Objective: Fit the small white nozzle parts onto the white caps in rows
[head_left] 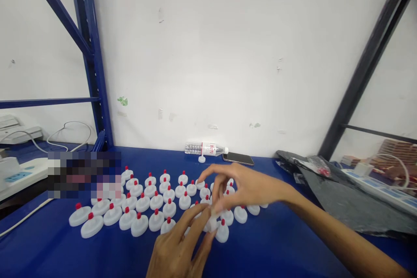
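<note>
Several white round caps with red tips (140, 202) stand in rows on the blue table (280, 243). My left hand (177, 247) comes up from the bottom edge, its fingers pinched on a small white cap (212, 222) at the right end of the rows. My right hand (241, 189) reaches in from the right. Its fingers curl down onto the same white cap and over the caps beside it.
A clear water bottle (206, 149) lies by the wall with a phone (239, 159) next to it. A black plastic bag (339, 195) sits at the right. Power strips and cables (19, 169) lie at the left. Blue rack posts (89, 52) stand behind.
</note>
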`<state>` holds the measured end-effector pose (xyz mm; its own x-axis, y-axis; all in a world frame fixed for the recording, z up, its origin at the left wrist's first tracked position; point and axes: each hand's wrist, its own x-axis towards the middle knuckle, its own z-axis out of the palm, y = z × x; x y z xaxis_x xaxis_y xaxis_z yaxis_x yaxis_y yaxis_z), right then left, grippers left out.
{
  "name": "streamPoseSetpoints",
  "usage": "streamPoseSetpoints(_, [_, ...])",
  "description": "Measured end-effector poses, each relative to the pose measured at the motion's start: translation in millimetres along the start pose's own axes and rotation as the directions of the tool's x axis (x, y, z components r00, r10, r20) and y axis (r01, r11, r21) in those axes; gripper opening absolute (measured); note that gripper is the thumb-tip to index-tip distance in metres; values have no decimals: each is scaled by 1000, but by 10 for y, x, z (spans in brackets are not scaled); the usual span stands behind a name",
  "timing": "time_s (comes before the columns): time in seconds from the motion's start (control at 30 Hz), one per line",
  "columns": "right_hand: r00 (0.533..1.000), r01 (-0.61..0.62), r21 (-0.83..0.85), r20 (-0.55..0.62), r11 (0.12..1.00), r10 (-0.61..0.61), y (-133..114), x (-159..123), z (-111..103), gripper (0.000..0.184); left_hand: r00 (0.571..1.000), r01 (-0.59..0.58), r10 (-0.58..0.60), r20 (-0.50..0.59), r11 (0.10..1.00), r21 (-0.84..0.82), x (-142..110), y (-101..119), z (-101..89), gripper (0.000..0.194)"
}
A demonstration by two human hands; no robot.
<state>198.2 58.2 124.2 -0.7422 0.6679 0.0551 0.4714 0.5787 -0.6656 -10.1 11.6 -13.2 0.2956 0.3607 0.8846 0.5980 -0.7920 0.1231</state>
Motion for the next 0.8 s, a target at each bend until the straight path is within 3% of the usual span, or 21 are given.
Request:
streamPoseSetpoints(0.07, [983, -88, -122, -173, 989, 66, 311, 143, -128, 37, 998, 60, -60, -23, 998, -15, 0, 9, 12, 34])
streamPoseSetpoints(0.13, [910, -262, -326, -397, 908, 120, 699, 311, -234, 31, 994, 97, -99, -55, 995, -34, 4, 25, 24, 32])
streamPoseSetpoints(0.17, [885, -345, -398, -441, 850, 152, 892, 393, -267, 27, 992, 104, -107, -65, 994, -37, 7, 32, 29, 31])
streamPoseSetpoints(0.27, [896, -403, -411, -359, 818, 261, 1339, 601, -277, 20, 990, 120, -122, -71, 992, -36, 16, 49, 30, 29])
streamPoseSetpoints(0.37, [904, -396, -382, -323, 835, 282, 1494, 709, -257, 9, 990, 127, -130, -62, 991, -43, 29, 61, 16, 28])
streamPoseSetpoints(0.5, [919, -327, -351, -336, 877, 208, 1251, 610, -311, 11, 985, 162, -164, -59, 986, -42, 38, 69, -7, 30])
streamPoseSetpoints(0.6, [916, -125, -167, -398, 978, 49, 812, 339, -277, 18, 972, 230, -231, -45, 972, -40, 27, 61, -14, 31])
streamPoseSetpoints(0.7, [920, -31, -75, -392, 997, -1, 344, 32, -87, 19, 962, 270, -271, -21, 962, -37, 9, 49, -15, 33])
streamPoseSetpoints(0.8, [926, 26, -57, -376, 998, -46, 64, -134, 164, 16, 962, 272, -273, -9, 962, -38, -2, 46, -17, 34])
